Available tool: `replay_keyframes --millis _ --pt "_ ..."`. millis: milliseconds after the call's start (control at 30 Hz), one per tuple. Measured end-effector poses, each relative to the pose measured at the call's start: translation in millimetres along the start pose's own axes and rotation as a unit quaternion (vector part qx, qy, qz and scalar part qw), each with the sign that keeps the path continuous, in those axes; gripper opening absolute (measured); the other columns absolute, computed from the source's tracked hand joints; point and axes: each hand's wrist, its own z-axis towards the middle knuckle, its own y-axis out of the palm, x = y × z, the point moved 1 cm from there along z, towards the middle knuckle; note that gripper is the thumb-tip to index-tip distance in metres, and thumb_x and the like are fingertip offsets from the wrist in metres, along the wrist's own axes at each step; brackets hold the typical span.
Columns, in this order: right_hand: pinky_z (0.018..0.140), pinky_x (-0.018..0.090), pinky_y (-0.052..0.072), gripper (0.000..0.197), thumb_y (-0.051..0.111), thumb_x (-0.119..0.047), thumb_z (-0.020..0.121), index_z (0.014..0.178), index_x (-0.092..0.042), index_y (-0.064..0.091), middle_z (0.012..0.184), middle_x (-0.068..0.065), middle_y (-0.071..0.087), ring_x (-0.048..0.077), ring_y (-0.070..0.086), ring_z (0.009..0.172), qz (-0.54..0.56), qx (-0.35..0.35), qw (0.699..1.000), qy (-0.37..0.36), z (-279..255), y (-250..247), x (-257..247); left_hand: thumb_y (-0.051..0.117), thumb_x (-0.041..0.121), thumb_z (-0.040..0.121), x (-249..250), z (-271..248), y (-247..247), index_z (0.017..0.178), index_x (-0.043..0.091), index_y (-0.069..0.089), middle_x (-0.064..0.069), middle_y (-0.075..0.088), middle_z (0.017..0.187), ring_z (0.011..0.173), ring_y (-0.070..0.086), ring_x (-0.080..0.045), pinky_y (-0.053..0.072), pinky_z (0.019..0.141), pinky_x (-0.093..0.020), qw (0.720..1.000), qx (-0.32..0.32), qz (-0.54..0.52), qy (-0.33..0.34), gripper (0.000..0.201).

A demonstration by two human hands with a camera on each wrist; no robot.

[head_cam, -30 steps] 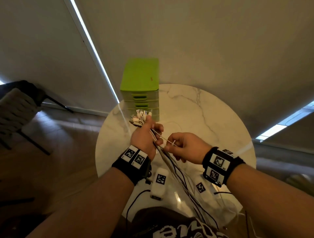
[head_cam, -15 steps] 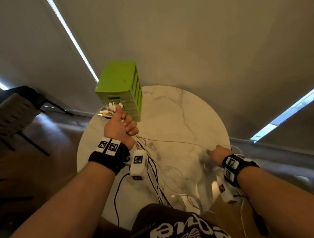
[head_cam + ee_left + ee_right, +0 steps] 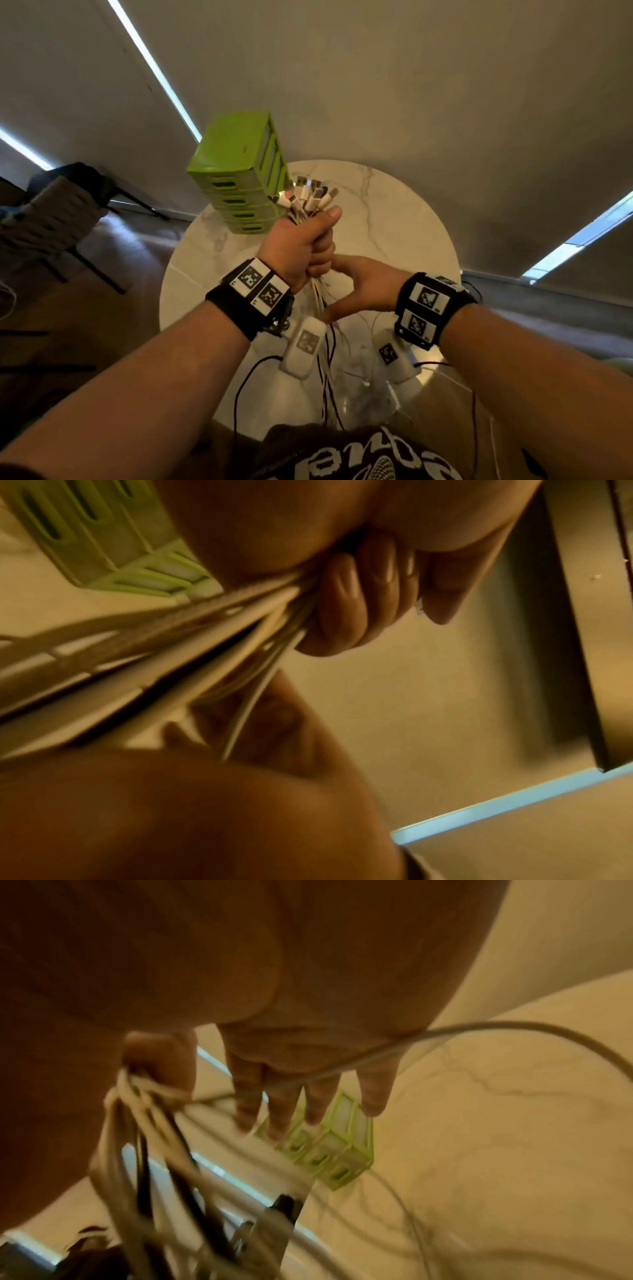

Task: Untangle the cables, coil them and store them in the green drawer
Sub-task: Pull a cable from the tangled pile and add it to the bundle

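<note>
My left hand [image 3: 305, 243] is a fist round a bundle of white and black cables [image 3: 323, 342], held above the round marble table [image 3: 404, 219]. The USB plugs [image 3: 306, 198] fan out above the fist. In the left wrist view the curled fingers [image 3: 356, 601] squeeze the strands [image 3: 192, 653]. My right hand [image 3: 359, 286] sits just right of and below the fist, fingers straight, thumb pointing down beside the hanging strands. In the right wrist view one white cable [image 3: 377, 1053] crosses the straight fingers [image 3: 308, 1093]. The green drawer unit [image 3: 239, 174] stands at the table's far left, its drawers closed.
Loose cable loops [image 3: 363, 373] lie on the near part of the table and trail over its front edge toward my lap. A dark chair [image 3: 51, 212] stands on the wooden floor to the left. Curtained wall rises behind the table.
The right hand, stretched out to the table's right edge half a second ago, has come back beside the left fist. The left hand with the bundle has shifted right, toward the middle.
</note>
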Motion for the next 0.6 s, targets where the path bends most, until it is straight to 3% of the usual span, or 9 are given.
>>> replay_keyframes --millis 67,100,167,267,367,433,500,567,600 --pt "0.092 0.027 0.045 0.035 0.085 -0.031 0.081 0.113 -0.035 0.071 0.111 -0.014 0.072 -0.002 0.063 0.098 0.01 -0.061 0.998 -0.016 9.2 15.4 -0.9 0.056 0.031 0.098 10.5 -2.4 8.7 0.063 0.02 0.027 0.003 0.019 0.047 0.036 0.016 -0.01 0.015 0.04 -0.019 1.0 -0.018 -0.013 0.005 0.046" --pt "0.08 0.028 0.048 0.008 0.081 -0.024 0.086 0.092 -0.023 0.075 0.088 -0.007 0.073 0.001 0.064 0.077 0.03 -0.082 0.996 -0.02 10.9 22.2 0.4 0.054 0.033 0.099 17.2 -3.3 10.2 0.06 0.02 0.027 0.003 0.019 0.046 0.036 0.015 -0.011 0.014 0.039 -0.02 0.999 -0.016 -0.033 0.01 0.05" --pt "0.067 0.03 0.052 0.019 0.07 -0.009 0.091 0.077 0.002 0.062 0.067 0.01 0.063 0.011 0.063 0.057 0.07 -0.098 0.993 0.018 10.8 30.4 13.0 0.05 0.037 0.101 32.5 -4.8 7.1 0.054 0.022 0.029 0.004 0.018 0.045 0.036 0.015 -0.011 0.013 0.038 -0.02 0.996 0.01 -0.09 0.024 0.055" --pt "0.066 0.043 0.059 0.023 0.071 -0.018 0.093 0.08 -0.014 0.051 0.065 0.005 0.055 0.022 0.06 0.056 0.045 -0.05 0.993 0.101 2.4 25.0 46.4 0.048 0.043 0.102 52.2 -9.0 -11.7 0.052 0.023 0.028 0.005 0.019 0.044 0.035 0.017 -0.01 0.011 0.039 -0.02 0.983 0.082 -0.16 0.047 0.058" --pt "0.068 0.035 0.05 0.017 0.068 -0.037 0.093 0.094 -0.023 0.06 0.08 0.0 0.062 0.024 0.064 0.077 -0.1 0.105 0.973 0.179 -1.2 -4.0 88.4 0.047 0.048 0.102 55.0 -16.1 -33.1 0.052 0.023 0.029 0.006 0.02 0.044 0.035 0.017 -0.01 0.011 0.04 -0.021 0.974 0.132 -0.184 0.03 0.06" --pt "0.073 0.033 0.047 0.01 0.062 -0.032 0.094 0.101 -0.025 0.061 0.09 0.004 0.064 0.03 0.062 0.086 -0.138 0.232 0.932 0.242 -10.5 -26.9 111.4 0.048 0.05 0.101 47.6 -22.2 -40.9 0.05 0.023 0.029 0.007 0.02 0.043 0.034 0.018 -0.009 0.011 0.04 -0.021 0.974 0.132 -0.187 -0.005 0.061" --pt "0.071 0.035 0.047 0.01 0.056 -0.02 0.09 0.098 -0.025 0.059 0.09 0.009 0.065 0.034 0.059 0.082 -0.118 0.328 0.892 0.287 -23.5 -42.1 131.7 0.048 0.051 0.101 38.3 -26.9 -45.2 0.05 0.023 0.029 0.007 0.02 0.043 0.034 0.018 -0.009 0.012 0.039 -0.021 0.976 0.12 -0.179 -0.034 0.062" --pt "0.07 0.036 0.047 0.01 0.056 -0.017 0.089 0.092 -0.023 0.063 0.087 0.01 0.066 0.034 0.06 0.082 -0.082 0.361 0.88 0.298 -32.3 -45.5 143.7 0.048 0.05 0.102 33.2 -28.7 -50.0 0.05 0.023 0.029 0.007 0.02 0.043 0.033 0.019 -0.009 0.012 0.039 -0.021 0.977 0.111 -0.175 -0.043 0.062" --pt "0.072 0.036 0.05 0.01 0.059 -0.02 0.09 0.086 -0.021 0.068 0.085 0.009 0.069 0.034 0.062 0.083 -0.06 0.343 0.889 0.299 -34.2 -42.3 147.8 0.048 0.05 0.102 33.2 -27.8 -53.3 0.05 0.023 0.029 0.007 0.02 0.043 0.033 0.019 -0.009 0.012 0.038 -0.021 0.977 0.11 -0.178 -0.038 0.061"
